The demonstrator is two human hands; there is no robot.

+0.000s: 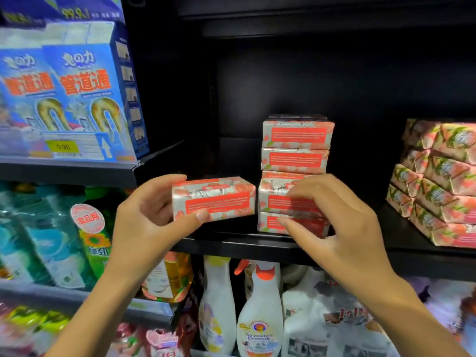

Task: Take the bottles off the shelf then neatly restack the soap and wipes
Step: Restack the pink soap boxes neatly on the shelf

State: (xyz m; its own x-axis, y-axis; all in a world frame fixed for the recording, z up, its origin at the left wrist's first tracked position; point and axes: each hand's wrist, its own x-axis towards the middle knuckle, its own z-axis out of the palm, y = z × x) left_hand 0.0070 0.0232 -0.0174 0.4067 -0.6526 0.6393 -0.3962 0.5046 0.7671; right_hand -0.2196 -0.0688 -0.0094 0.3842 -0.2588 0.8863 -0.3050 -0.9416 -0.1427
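My left hand (pixel 154 212) grips one pink-and-white soap pack (pixel 213 198) by its left end, holding it just above the black shelf (pixel 231 240). To its right stands a stack of several like soap packs (pixel 296 150). My right hand (pixel 332 215) rests its curled fingers on the front of the stack's lower packs, thumb under the bottom one. A second pile of pink packs (pixel 438 181) sits at the far right of the same shelf. No bottles stand on this shelf.
Blue drain-cleaner boxes (pixel 85 94) fill the upper left shelf. White spray and detergent bottles (pixel 257 313) stand on the shelf below, with green and teal bottles (pixel 51 240) to the left. The shelf's back and left part are dark and bare.
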